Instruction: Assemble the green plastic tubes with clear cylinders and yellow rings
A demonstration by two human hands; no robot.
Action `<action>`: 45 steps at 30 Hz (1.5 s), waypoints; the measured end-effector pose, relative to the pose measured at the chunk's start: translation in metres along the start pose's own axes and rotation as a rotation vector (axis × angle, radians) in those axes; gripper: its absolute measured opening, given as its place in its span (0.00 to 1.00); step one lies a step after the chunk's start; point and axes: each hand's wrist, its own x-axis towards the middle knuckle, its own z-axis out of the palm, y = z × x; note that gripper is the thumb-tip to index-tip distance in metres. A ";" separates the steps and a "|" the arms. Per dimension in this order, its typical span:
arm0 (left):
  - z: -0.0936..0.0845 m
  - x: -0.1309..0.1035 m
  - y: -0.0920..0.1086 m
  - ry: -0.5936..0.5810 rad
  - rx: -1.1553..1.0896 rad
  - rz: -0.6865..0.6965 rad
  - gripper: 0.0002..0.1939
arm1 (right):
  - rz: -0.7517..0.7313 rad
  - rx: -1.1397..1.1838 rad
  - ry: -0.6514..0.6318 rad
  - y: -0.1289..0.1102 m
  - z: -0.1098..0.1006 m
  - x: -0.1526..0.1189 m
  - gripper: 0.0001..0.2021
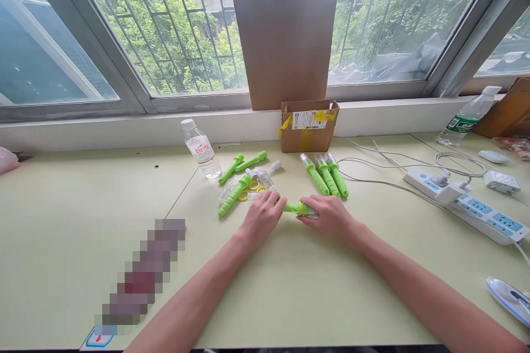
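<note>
Both hands are on one green plastic tube [293,208], held level just above the table. My left hand [265,212] is closed on its left end, which the fingers mostly hide. Closed around the ribbed clear cap at the other end is my right hand [329,214]; a yellow ring shows beside that cap. Left of my left hand lie a loose green tube [234,197], yellow rings [243,196], clear caps [227,190] and small clear parts [274,166]. Two more green tubes [250,161] lie behind them. Three capped green tubes [327,175] lie side by side beyond my right hand.
A water bottle [201,149] and an open cardboard box [308,127] stand at the back. On the right are a power strip [467,207], cables [385,182], another bottle [467,116] and a white-blue device [511,298]. A blurred-out object [143,276] lies left.
</note>
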 end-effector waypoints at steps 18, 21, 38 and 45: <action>0.003 -0.002 -0.004 0.029 -0.006 0.022 0.06 | 0.054 0.118 -0.042 -0.002 -0.004 -0.001 0.14; -0.002 0.000 0.000 -0.012 -0.079 -0.002 0.06 | 0.032 0.072 -0.012 0.002 -0.002 -0.002 0.15; -0.004 0.000 0.001 -0.054 -0.048 0.048 0.08 | 0.044 0.088 -0.056 -0.001 -0.001 -0.001 0.15; -0.010 0.002 0.003 -0.114 -0.112 0.035 0.12 | 0.017 0.005 -0.029 0.004 -0.003 -0.001 0.15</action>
